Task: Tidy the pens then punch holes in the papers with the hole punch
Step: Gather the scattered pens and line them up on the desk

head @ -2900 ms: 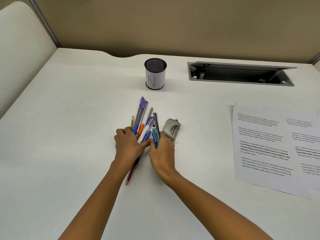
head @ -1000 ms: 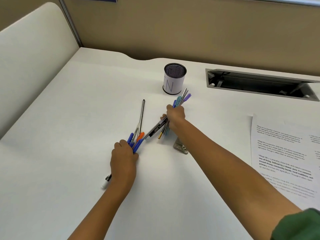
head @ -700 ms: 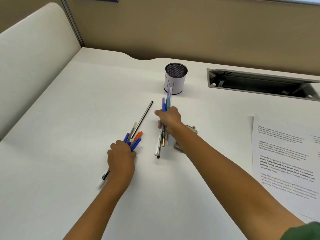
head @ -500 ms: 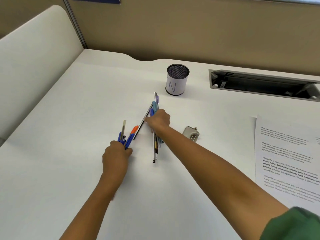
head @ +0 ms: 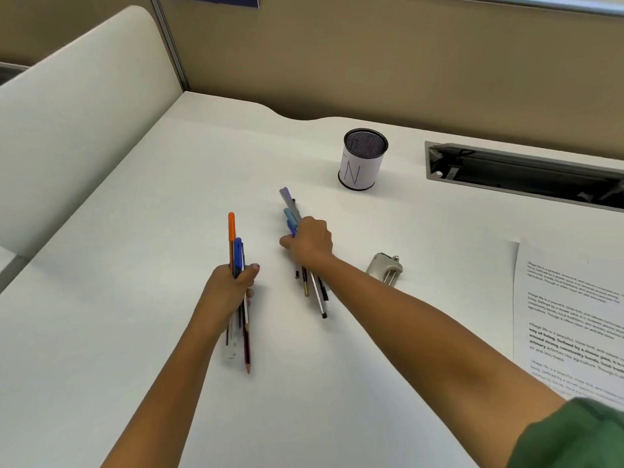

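My left hand (head: 229, 292) grips a bundle of pens (head: 236, 244) with orange and blue caps pointing away from me, a red pencil tip sticking out toward me. My right hand (head: 309, 241) grips a second bundle of pens (head: 289, 206), purple and teal ends pointing away, dark and gold ends trailing under my wrist. A black mesh pen cup (head: 363, 160) with a white label stands empty behind my right hand. The grey hole punch (head: 385, 268) lies just right of my right forearm. The printed papers (head: 574, 315) lie at the right edge.
A recessed grey cable tray (head: 526, 177) is set into the white desk (head: 135, 231) at the back right. A cream partition (head: 77, 123) borders the left side and a tan wall panel runs along the back.
Both hands have gathered the loose pens into two separate bundles. The left bundle is now upright in line with my arm, and the right hand took in the stray black pen.
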`<action>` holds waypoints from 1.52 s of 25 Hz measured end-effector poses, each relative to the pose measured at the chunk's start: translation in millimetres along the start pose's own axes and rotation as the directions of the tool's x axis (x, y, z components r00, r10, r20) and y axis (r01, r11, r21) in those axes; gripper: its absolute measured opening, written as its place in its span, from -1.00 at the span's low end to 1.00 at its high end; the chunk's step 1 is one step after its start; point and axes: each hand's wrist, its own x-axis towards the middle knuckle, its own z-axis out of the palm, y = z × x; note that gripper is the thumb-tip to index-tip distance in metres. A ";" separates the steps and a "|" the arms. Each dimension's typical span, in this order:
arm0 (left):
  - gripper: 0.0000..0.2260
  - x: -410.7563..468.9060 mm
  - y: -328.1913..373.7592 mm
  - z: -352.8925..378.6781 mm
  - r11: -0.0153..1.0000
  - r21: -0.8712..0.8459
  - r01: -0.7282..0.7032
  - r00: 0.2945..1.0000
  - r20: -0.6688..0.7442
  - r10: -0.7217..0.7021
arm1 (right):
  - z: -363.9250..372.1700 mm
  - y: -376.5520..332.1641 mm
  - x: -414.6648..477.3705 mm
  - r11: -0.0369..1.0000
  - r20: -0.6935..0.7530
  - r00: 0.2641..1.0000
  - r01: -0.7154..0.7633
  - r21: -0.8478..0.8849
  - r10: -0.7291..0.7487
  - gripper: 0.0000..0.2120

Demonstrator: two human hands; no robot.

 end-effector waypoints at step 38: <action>-0.61 8.7 -12.8 60.0 0.870 -0.165 -0.464 0.872 -0.256 0.416 | 15.5 48.6 -51.4 0.655 -0.286 0.933 0.358 0.666 -0.219 -0.82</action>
